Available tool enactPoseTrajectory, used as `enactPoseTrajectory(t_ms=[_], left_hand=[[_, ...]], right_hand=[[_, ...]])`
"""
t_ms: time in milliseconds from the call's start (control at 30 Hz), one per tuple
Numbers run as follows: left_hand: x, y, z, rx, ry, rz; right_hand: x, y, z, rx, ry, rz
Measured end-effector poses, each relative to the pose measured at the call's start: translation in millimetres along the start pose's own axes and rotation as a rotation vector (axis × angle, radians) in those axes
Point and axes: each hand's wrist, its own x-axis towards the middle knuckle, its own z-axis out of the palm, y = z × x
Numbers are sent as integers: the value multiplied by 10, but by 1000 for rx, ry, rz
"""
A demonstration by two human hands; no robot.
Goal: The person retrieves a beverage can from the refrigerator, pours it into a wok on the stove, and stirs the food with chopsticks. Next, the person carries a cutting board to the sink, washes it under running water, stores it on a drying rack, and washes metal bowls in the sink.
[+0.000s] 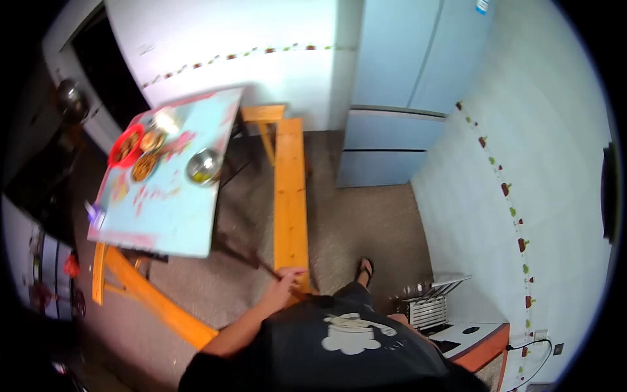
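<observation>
My left hand is closed around a thin brown stick beside the long wooden bench. The stick slants from near my waist toward the floor by the table, where its far end is dark and blurred. Only a small part of my right hand shows at the right side of my dark shirt; its fingers are hidden.
A table at the left bears a metal bowl, a red basin and food plates. Another bench stands below it. A blue fridge is ahead. A metal rack and white counter are at the right.
</observation>
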Motion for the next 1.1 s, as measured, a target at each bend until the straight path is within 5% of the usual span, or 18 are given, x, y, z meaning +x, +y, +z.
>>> enactPoseTrajectory(t_ms=[33,100,200,267,300,400,433,533,567,667,833,1100], left_hand=[[45,30,-36,40,85,-39],[668,219,89,93,230,8],[1485,181,310,70,458,18],[1917,128,488,25,617,-83],[2193,356,752,-2,707,-132],[2654,498,1153,-54,763,-99],[2771,574,1274,-33,771,-109],[3009,842,1513,-6,853,-129],[3039,818,1575,-24,889,-145],[3186,1050,1762,-21,958,-141],[3454,954,1897,-120,954,-58],[4441,1672,2013,-4,570,246]], right_hand=[[68,-69,-157,-66,18,-85],[1034,706,-878,1052,-148,541],[2002,1275,-2629,1377,37,563],[2897,1480,-3680,1851,411,679],[3038,1594,-4699,1838,506,652],[4451,1896,-6419,2302,766,-11],[4536,1703,-7205,2610,672,-43],[4797,1407,-8576,2553,453,-480],[4985,1478,-8876,2651,280,-381],[4555,976,-9284,2570,485,-65],[4676,975,-9055,2507,449,-532],[5083,1573,-8593,2737,63,-283]])
